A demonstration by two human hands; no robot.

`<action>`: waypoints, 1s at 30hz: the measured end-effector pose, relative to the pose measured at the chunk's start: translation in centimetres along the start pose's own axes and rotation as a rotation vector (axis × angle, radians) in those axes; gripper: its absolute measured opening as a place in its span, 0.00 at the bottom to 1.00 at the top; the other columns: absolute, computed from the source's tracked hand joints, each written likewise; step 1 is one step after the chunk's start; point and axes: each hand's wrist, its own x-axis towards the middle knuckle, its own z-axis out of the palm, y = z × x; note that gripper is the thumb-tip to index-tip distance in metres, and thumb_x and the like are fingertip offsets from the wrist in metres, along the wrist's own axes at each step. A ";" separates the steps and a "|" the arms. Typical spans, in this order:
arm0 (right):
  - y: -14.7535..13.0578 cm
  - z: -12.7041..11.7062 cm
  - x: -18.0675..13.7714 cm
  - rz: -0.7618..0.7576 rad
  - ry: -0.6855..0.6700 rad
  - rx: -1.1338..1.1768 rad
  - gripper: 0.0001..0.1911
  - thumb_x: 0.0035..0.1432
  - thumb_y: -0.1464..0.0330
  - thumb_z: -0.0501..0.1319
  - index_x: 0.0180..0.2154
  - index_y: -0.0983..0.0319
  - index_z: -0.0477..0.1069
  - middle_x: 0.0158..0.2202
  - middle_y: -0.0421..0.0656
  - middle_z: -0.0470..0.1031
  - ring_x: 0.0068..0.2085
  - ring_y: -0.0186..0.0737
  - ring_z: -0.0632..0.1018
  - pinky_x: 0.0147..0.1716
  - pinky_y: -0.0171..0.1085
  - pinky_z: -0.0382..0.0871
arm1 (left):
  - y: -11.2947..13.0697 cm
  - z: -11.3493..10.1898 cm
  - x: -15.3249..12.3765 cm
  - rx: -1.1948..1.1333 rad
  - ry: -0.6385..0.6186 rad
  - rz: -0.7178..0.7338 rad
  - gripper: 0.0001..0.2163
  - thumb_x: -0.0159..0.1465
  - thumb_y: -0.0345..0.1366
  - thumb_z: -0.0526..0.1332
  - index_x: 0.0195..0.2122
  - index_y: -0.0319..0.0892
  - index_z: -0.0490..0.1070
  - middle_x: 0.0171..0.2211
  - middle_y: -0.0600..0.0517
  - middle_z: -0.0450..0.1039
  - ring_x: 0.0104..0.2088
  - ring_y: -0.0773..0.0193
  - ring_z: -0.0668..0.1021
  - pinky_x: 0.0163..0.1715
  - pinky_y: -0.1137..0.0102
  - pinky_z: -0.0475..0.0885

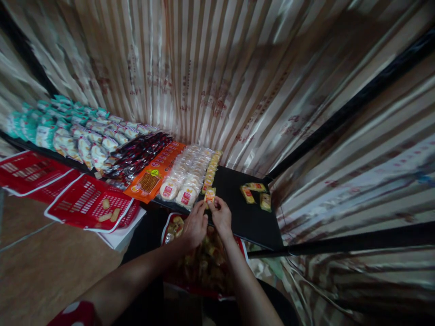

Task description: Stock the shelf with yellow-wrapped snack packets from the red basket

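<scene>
At the front edge of the black shelf point(234, 213), a small yellow snack packet point(210, 194) with a red and white label is pinched between the fingers of both my hands. My left hand point(196, 225) grips its left side and my right hand point(221, 216) its right side. The packet touches the near end of a row of matching yellow packets point(211, 170). Three more loose yellow packets point(247, 194) lie to the right. Below my forearms a red basket point(245, 250) holds many wrapped pieces, partly hidden by my arms.
Left of the yellow row stand round crackers in clear wrap point(186, 192), an orange snack bag point(149, 179), dark shiny packets point(136, 154), white packets point(98, 154) and teal packets point(45, 131). Red baskets point(86, 194) sit lower left. Black poles point(340, 108) and striped curtain point(204, 68) enclose the shelf.
</scene>
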 end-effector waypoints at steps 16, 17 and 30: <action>0.4 2.6 1.3 -0.003 0.069 -0.037 0.25 0.52 0.61 0.55 0.51 0.65 0.67 0.44 0.51 0.70 0.36 0.40 0.75 0.37 0.38 0.71 | -3.5 2.6 2.1 -0.170 0.037 -0.027 0.21 0.66 0.36 0.45 0.59 0.35 0.57 0.61 0.41 0.58 0.62 0.59 0.60 0.63 0.56 0.56; 0.3 2.6 1.2 -0.003 0.085 -0.036 0.26 0.52 0.60 0.55 0.51 0.65 0.67 0.45 0.52 0.69 0.37 0.40 0.75 0.37 0.38 0.71 | -3.5 2.6 2.1 -0.174 0.038 -0.019 0.22 0.66 0.37 0.44 0.59 0.35 0.57 0.61 0.40 0.58 0.63 0.59 0.60 0.63 0.56 0.56; 1.2 2.6 0.9 -0.092 0.018 -0.118 0.29 0.53 0.65 0.52 0.57 0.64 0.61 0.51 0.51 0.68 0.51 0.44 0.70 0.52 0.44 0.64 | -2.6 2.4 2.0 -0.106 0.007 -0.040 0.20 0.66 0.37 0.45 0.57 0.35 0.59 0.60 0.41 0.60 0.61 0.58 0.62 0.61 0.57 0.59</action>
